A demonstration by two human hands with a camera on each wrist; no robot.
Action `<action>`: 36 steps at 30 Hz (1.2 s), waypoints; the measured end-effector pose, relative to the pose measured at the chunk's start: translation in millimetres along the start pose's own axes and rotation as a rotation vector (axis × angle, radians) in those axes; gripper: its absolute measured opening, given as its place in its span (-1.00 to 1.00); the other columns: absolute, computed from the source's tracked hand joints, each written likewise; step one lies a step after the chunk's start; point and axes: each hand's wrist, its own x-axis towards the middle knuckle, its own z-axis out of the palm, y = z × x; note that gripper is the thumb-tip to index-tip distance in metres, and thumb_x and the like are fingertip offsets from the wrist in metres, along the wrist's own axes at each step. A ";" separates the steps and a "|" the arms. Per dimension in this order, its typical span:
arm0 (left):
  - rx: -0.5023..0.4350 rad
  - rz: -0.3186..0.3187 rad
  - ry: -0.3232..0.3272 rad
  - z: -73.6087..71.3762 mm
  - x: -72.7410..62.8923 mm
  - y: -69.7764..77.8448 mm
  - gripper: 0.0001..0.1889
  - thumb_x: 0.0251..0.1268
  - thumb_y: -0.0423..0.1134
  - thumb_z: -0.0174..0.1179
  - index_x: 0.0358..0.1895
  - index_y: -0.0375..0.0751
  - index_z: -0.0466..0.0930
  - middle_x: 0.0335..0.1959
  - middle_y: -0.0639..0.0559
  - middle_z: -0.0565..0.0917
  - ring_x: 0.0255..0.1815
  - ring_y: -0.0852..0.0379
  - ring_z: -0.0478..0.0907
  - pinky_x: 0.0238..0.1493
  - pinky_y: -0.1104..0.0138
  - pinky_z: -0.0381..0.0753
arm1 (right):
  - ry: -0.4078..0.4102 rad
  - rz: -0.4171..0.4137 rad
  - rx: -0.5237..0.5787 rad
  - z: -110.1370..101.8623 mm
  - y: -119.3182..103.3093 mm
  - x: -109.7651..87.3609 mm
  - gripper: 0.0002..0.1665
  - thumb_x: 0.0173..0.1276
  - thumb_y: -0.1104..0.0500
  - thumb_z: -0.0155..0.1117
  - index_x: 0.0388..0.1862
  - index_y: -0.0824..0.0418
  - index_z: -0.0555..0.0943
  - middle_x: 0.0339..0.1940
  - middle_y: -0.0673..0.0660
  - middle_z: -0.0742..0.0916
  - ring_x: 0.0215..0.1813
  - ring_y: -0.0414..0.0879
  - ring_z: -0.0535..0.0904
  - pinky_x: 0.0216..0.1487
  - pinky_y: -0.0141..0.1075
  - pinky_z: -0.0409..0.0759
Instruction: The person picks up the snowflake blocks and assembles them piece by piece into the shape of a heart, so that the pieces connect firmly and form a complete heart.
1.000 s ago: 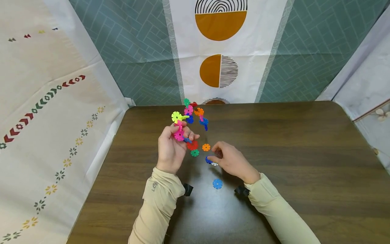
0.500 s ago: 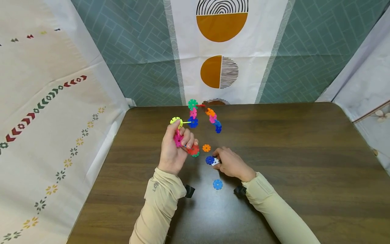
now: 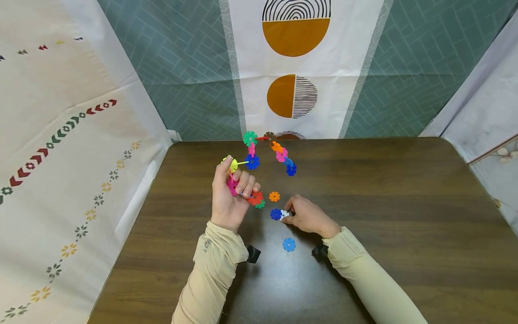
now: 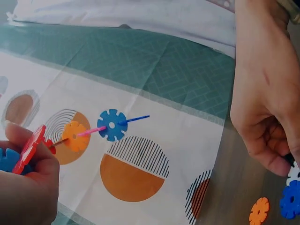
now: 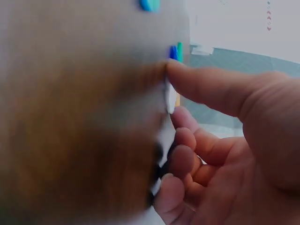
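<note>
A chain of interlocking notched plastic discs (image 3: 252, 162) in many colours is gripped by my left hand (image 3: 229, 204), its fingers curled round a magenta part. The chain arches up and over to the right, its far end a dark blue disc (image 3: 291, 169). A red disc (image 3: 255, 198) pokes out past the fingers, with a green one just below it. On the table, my right hand (image 3: 309, 217) pinches a white disc (image 3: 285, 214) between thumb and fingers. A loose-looking dark blue disc (image 3: 276, 214) overlaps the white one's left side.
An orange disc (image 3: 274, 196) lies between the hands, and a light blue disc (image 3: 289, 245) lies nearer the front of the brown wooden table (image 3: 384, 193). Patterned cloth (image 3: 190, 103) hangs behind the table's far edge.
My right hand has come down over the white disc and taken hold of it. The chain in my left hand has turned, its far end swinging to the right.
</note>
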 end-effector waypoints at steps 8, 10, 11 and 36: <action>-0.007 0.018 0.070 0.2 0.0 -1.2 -0.55 0.44 -0.06 0.02 -0.64 -0.05 0.12 -0.83 0.12 0.19 -0.76 0.19 0.21 -0.47 0.35 0.38 | 0.027 -0.059 0.233 -13.8 2.0 -10.0 -0.80 0.32 0.19 0.35 -0.19 0.20 0.51 -0.41 0.03 0.57 -0.40 -0.11 0.46 -0.38 -0.31 0.47; -0.007 0.013 0.091 0.4 -0.1 -1.8 -0.55 0.44 -0.06 0.03 -0.63 -0.05 0.12 -0.82 0.12 0.19 -0.75 0.18 0.21 -0.46 0.35 0.38 | 0.096 -0.104 0.306 -19.0 -6.0 -16.2 -0.85 0.34 0.13 0.34 -0.19 0.12 0.57 -0.40 -0.01 0.60 -0.39 -0.12 0.48 -0.37 -0.31 0.49; -0.009 0.011 0.100 0.5 -0.1 -2.1 -0.55 0.43 -0.06 0.04 -0.63 -0.05 0.12 -0.82 0.12 0.19 -0.75 0.18 0.20 -0.46 0.35 0.38 | 0.141 -0.136 0.338 -21.5 -11.2 -19.7 -0.87 0.34 0.10 0.34 -0.20 0.07 0.60 -0.39 -0.03 0.62 -0.37 -0.13 0.49 -0.36 -0.30 0.50; -0.017 0.065 0.136 5.7 1.1 -8.8 -0.56 0.46 -0.07 0.00 -0.63 -0.05 0.13 -0.84 0.12 0.20 -0.77 0.18 0.20 -0.46 0.34 0.35 | 0.566 -0.562 0.467 -39.9 -82.8 -55.0 -0.84 0.11 0.49 0.42 -0.35 0.30 0.69 -0.30 0.16 0.75 -0.27 -0.08 0.65 -0.26 -0.28 0.59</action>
